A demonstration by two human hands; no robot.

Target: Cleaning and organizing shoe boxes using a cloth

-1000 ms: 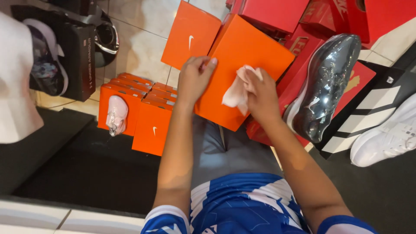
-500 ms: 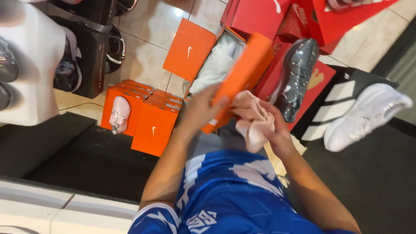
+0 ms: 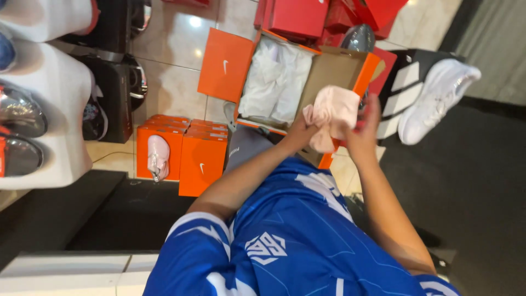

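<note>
pale pink cloth [image 3: 332,116], bunched, held up between both hands in front of the open orange shoebox [image 3: 329,71]. left hand [image 3: 300,130] grips the cloth's lower left edge, fingers curled shut around it. right hand [image 3: 366,127] sits on the cloth's right side, fingers raised and partly spread, thumb side against the fabric (how firmly it pinches, cannot tell).

shoebox lies open on the person's lap, brown inside showing on the right half, white tissue paper [image 3: 274,79] crumpled in the left half. orange lid [image 3: 226,66] lies flat just left of the box, touching or nearly touching its edge.

further out: red shoeboxes [image 3: 298,16] stacked beyond the open box; a shiny silver-grey shoe [image 3: 357,38] partly visible behind the box's far wall. white sneaker [image 3: 435,98] to the right, resting on a black-and-white box [image 3: 402,87] at the edge of dark carpet.

left of the lap, on the tile floor: a cluster of small orange boxes [image 3: 189,151], with a small pink shoe [image 3: 158,156] leaning against the front of one. black boxes [image 3: 118,98] behind them with dark footwear tucked beside. white display stand [image 3: 55,109] at far left, carrying shiny dark shoes.

person wears a blue jersey [image 3: 290,235] with white markings (fills the bottom of the view).
</note>
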